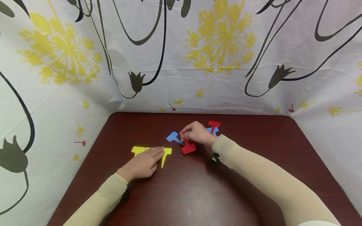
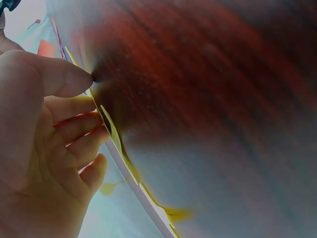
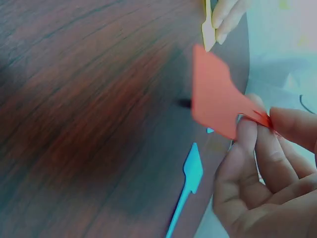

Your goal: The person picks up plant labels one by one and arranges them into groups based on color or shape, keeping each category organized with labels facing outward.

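Note:
Yellow T-shaped plant labels [image 1: 167, 151] lie side by side on the table, partly under my left hand [image 1: 140, 164]. That hand rests on them with its fingers fairly straight; the left wrist view shows the fingertips against the yellow labels [image 2: 117, 138] at a low angle. My right hand [image 1: 197, 133] pinches a red T-shaped plant label [image 3: 213, 96] by its narrow stem, the broad head pointing away from the fingers. Just left of the right hand lies a blue plant label [image 1: 172, 137], its pointed stem slanting toward the red one.
Behind the right wrist, another red label [image 1: 214, 123] overlaps a blue label [image 1: 216, 131]. The dark brown table [image 1: 181, 194] meets a white patterned cloth [image 1: 175, 62] at its back and sides.

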`<state>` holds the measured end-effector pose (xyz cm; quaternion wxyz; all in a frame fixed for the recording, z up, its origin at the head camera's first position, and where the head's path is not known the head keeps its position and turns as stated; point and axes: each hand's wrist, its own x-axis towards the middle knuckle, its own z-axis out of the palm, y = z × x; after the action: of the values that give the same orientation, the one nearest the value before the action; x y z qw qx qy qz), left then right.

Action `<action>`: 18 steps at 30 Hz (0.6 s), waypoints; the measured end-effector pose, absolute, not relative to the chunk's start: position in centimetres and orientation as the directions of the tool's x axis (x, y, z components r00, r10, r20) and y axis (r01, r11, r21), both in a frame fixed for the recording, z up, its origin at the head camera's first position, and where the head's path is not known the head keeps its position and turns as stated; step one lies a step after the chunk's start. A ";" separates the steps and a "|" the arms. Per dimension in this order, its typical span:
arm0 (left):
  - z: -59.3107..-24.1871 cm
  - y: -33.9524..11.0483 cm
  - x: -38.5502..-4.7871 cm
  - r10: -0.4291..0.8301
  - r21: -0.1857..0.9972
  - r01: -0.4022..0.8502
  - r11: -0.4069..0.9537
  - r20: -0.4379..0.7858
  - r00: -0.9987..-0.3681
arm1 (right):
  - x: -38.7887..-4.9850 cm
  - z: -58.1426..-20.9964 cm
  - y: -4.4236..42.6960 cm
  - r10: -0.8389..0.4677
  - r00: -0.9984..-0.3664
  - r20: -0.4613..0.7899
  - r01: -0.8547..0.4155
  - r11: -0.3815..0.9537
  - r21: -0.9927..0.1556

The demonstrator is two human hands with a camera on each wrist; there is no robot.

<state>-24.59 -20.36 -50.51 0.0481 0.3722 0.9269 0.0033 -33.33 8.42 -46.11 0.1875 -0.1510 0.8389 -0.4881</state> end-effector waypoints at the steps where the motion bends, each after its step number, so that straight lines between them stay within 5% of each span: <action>1: -50.5 -20.3 -24.6 0.690 0.036 0.690 0.723 -0.088 -0.718 | -33.2 -46.0 8.5 -0.439 -0.884 -0.161 -0.076 0.474 -0.877; 10: -50.6 -20.2 -24.6 0.683 0.027 0.684 0.729 -0.094 -0.724 | -31.8 -45.9 8.5 -0.491 -0.871 0.026 -0.318 0.521 -0.792; 18: -51.0 -20.2 -24.7 0.698 -0.003 0.700 0.715 -0.059 -0.713 | -29.8 -46.6 7.7 -0.553 -0.799 0.234 -0.559 0.543 -0.626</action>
<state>-24.68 -20.20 -51.04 0.0269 0.3776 0.9255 -0.0125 -29.78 7.67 -46.58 -0.0041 -0.3167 0.8785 -0.3578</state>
